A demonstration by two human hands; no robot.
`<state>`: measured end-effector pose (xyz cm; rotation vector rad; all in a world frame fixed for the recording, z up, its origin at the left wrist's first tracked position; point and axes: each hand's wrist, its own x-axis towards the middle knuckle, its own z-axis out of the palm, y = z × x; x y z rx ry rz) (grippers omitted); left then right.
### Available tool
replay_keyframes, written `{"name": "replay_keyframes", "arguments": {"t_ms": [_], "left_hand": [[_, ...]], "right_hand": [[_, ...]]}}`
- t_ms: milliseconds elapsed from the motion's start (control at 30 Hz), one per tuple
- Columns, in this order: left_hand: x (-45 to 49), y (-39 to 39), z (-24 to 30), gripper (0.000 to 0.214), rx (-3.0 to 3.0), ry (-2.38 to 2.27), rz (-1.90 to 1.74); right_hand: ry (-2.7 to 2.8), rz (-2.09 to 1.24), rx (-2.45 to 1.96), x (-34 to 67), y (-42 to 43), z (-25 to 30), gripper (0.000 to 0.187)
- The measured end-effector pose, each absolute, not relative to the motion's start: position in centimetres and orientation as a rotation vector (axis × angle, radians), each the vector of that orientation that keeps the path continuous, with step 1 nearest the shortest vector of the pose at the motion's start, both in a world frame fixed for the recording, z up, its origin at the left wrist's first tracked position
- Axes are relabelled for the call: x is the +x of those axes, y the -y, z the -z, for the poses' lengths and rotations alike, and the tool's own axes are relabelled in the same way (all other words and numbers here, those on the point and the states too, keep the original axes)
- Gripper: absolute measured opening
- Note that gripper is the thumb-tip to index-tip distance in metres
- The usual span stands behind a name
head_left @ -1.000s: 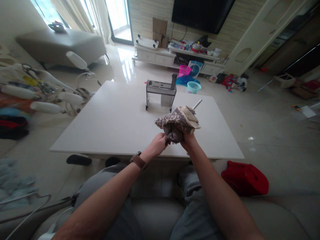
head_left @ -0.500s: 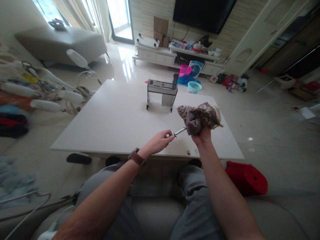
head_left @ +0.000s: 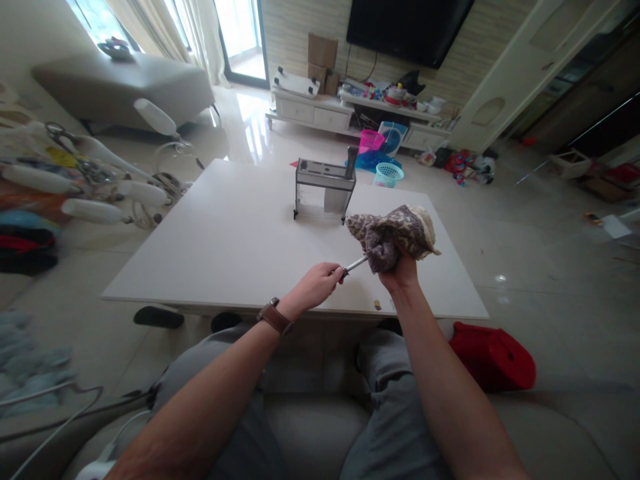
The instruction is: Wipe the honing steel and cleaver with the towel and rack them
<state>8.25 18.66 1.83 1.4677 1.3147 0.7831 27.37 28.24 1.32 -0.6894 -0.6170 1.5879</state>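
My left hand [head_left: 320, 285], with a brown watch on its wrist, is closed round the handle of a sharpening steel [head_left: 357, 263], a thin metal rod with a small guard. The rod's far end disappears into a bunched brown-and-cream towel [head_left: 413, 228]. Beneath and behind that cloth, my right hand [head_left: 403, 275] grips it; most of its fingers are covered. Both hands are above the near right part of the white table [head_left: 225, 247]. Farther back stands a knife block [head_left: 325, 177] with clear sides and one dark-handled knife [head_left: 351, 161] in it.
A red bin-like object [head_left: 493, 357] lies on the floor at the table's right. White-shaded lamp parts [head_left: 95, 211] are to the left. Beyond the table are a turquoise basket [head_left: 389, 175], a pink basket [head_left: 371, 141] and a low TV cabinet [head_left: 313, 112].
The towel and my right hand have shifted slightly left, with the rod still running into the cloth. My left hand has barely moved. The knife block stays in place.
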Motion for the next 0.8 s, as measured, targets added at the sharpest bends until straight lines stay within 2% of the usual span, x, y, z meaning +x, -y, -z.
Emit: {"name": "replay_keyframes", "arguments": {"t_ms": [800], "left_hand": [[8.9,-18.75,-1.68,0.039,1.34,-1.291,-0.769]], "right_hand": [[0.623,-1.588,-0.757,26.65,-27.5,-1.96,0.014]]}}
